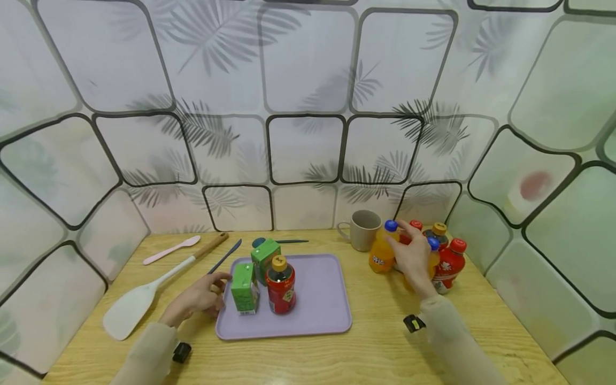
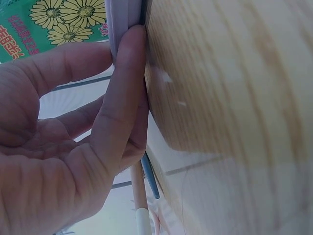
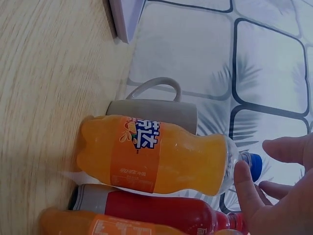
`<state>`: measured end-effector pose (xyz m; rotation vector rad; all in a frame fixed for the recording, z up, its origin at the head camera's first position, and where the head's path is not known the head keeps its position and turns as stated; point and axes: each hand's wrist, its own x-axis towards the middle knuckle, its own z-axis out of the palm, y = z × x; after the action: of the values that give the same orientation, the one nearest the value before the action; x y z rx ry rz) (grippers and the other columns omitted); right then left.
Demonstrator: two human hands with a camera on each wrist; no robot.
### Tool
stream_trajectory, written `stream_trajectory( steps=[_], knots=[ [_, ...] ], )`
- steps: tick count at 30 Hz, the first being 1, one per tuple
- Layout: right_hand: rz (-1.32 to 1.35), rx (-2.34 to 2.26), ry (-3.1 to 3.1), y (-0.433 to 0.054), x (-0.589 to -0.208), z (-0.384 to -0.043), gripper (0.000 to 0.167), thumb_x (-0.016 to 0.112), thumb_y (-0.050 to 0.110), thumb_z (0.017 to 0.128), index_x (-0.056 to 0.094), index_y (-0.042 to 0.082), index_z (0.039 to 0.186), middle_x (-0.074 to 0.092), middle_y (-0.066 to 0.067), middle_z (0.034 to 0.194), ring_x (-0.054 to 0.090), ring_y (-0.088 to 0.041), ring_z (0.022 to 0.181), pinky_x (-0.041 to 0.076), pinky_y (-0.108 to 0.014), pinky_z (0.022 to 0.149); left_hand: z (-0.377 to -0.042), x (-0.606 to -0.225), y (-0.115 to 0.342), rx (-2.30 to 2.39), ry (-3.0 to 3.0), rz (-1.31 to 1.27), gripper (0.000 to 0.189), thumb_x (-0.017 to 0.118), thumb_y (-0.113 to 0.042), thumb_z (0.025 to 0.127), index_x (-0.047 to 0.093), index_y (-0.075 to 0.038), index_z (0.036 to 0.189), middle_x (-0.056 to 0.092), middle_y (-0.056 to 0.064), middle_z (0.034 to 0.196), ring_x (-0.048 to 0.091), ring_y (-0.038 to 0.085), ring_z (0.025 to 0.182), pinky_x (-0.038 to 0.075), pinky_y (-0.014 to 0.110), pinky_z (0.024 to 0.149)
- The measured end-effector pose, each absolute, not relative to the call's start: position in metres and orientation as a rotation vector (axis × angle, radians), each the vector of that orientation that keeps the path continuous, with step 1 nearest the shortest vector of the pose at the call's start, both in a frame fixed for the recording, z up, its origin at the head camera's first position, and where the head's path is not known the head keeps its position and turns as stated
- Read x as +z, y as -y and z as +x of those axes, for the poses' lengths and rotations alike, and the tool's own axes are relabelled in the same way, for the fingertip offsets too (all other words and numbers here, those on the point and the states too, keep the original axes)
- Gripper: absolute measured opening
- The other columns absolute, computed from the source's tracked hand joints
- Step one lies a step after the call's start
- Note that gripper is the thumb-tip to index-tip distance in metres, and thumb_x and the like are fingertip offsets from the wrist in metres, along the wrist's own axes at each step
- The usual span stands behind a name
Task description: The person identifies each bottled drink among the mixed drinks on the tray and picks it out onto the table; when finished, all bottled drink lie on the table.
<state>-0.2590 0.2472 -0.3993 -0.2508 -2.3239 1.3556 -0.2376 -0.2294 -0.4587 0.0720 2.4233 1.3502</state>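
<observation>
In the head view, my left hand (image 1: 204,295) is at the left edge of a lilac tray (image 1: 317,315). Its thumb and fingers pinch the tray's rim (image 2: 120,22) in the left wrist view. Two green drink cartons (image 1: 245,291) and a gold-capped, red-labelled bottle (image 1: 281,291) stand on the tray. Over at the right, my right hand (image 1: 410,256) reaches around the blue cap of an upright orange soda bottle (image 3: 171,156). One finger overlaps the bottle's neck; a gap shows between another straight fingertip and the cap (image 3: 255,167).
A grey mug (image 1: 364,230) stands behind the soda bottle. Several more bottles (image 1: 448,266) crowd at the right. Along the left and back lie a white spatula (image 1: 132,310), a pink spoon (image 1: 170,250), a blue knife (image 1: 225,256) and a dark-blue utensil (image 1: 291,241). Patterned curtains (image 1: 308,149) bound the table.
</observation>
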Motion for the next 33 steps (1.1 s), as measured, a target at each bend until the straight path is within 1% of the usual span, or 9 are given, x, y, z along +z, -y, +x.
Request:
stream_trajectory(
  steps=[4,7,9,13,16,18,25,29,33],
  knots=[
    [-0.231,1.344,2.304,-0.244,-0.4,-0.256,0.045,0.071,0.017,0.089,0.061,0.011,0.132,0.061,-0.013,0.128,0.059,-0.028,0.112,0.053,-0.028,0.086,-0.238,-0.459,0.23,1.352,-2.421,0.078,0.075,0.059,0.014,0.068,0.042,0.002,0.141,0.046,0.025,0.119,0.057,0.024,0.075,0.058,0.037,0.06],
    [-0.161,1.384,2.306,-0.239,-0.402,-0.255,0.036,0.069,0.019,0.091,0.065,0.011,0.126,0.063,-0.01,0.123,0.06,-0.022,0.105,0.048,-0.012,0.077,-0.239,-0.458,0.231,1.346,-2.426,0.085,0.075,0.06,0.014,0.068,0.042,0.002,0.14,0.047,0.025,0.119,0.057,0.024,0.077,0.058,0.037,0.061],
    [-0.095,1.414,2.319,-0.235,-0.405,-0.256,0.032,0.068,0.02,0.091,0.066,0.009,0.121,0.067,-0.01,0.119,0.062,-0.018,0.101,0.047,-0.008,0.075,-0.239,-0.457,0.231,1.345,-2.428,0.083,0.075,0.06,0.014,0.069,0.042,0.002,0.14,0.047,0.024,0.119,0.057,0.024,0.079,0.058,0.037,0.061],
    [0.022,1.466,2.358,-0.226,-0.412,-0.257,0.027,0.07,0.019,0.09,0.069,0.005,0.113,0.071,-0.011,0.108,0.064,-0.007,0.089,0.05,-0.01,0.075,-0.239,-0.457,0.23,1.346,-2.425,0.075,0.074,0.058,0.014,0.069,0.043,0.001,0.14,0.046,0.024,0.12,0.057,0.024,0.079,0.058,0.037,0.061],
    [0.126,1.564,2.376,-0.218,-0.418,-0.258,0.026,0.07,0.013,0.089,0.069,0.0,0.111,0.072,-0.014,0.104,0.066,-0.005,0.082,0.056,-0.016,0.071,-0.238,-0.458,0.229,1.359,-2.417,0.069,0.074,0.057,0.014,0.068,0.043,0.001,0.14,0.047,0.023,0.118,0.057,0.024,0.078,0.058,0.036,0.06],
    [0.196,1.652,2.394,-0.213,-0.422,-0.258,0.027,0.069,0.01,0.09,0.067,-0.004,0.112,0.07,-0.017,0.104,0.067,-0.008,0.082,0.059,-0.02,0.07,-0.238,-0.459,0.23,1.369,-2.414,0.068,0.074,0.058,0.014,0.067,0.044,0.0,0.139,0.048,0.022,0.117,0.057,0.023,0.076,0.058,0.036,0.059],
    [0.397,1.844,2.492,-0.192,-0.438,-0.256,0.032,0.066,0.01,0.091,0.063,-0.01,0.116,0.066,-0.027,0.113,0.067,-0.02,0.091,0.061,-0.03,0.077,-0.241,-0.46,0.23,1.374,-2.418,0.071,0.075,0.059,0.015,0.067,0.044,0.0,0.139,0.048,0.024,0.118,0.057,0.024,0.077,0.059,0.037,0.06],
    [0.529,1.973,2.534,-0.181,-0.448,-0.253,0.037,0.065,0.011,0.093,0.059,-0.012,0.121,0.061,-0.032,0.118,0.067,-0.027,0.097,0.06,-0.029,0.08,-0.24,-0.46,0.23,1.362,-2.417,0.066,0.075,0.059,0.014,0.068,0.043,0.001,0.14,0.047,0.025,0.121,0.058,0.024,0.077,0.059,0.037,0.061],
    [0.609,2.156,2.514,-0.172,-0.454,-0.25,0.04,0.064,0.013,0.093,0.057,-0.011,0.125,0.061,-0.03,0.12,0.067,-0.026,0.099,0.059,-0.03,0.082,-0.239,-0.461,0.23,1.365,-2.415,0.066,0.075,0.058,0.014,0.068,0.043,0.001,0.14,0.047,0.026,0.122,0.058,0.024,0.078,0.059,0.037,0.061]
  ],
)
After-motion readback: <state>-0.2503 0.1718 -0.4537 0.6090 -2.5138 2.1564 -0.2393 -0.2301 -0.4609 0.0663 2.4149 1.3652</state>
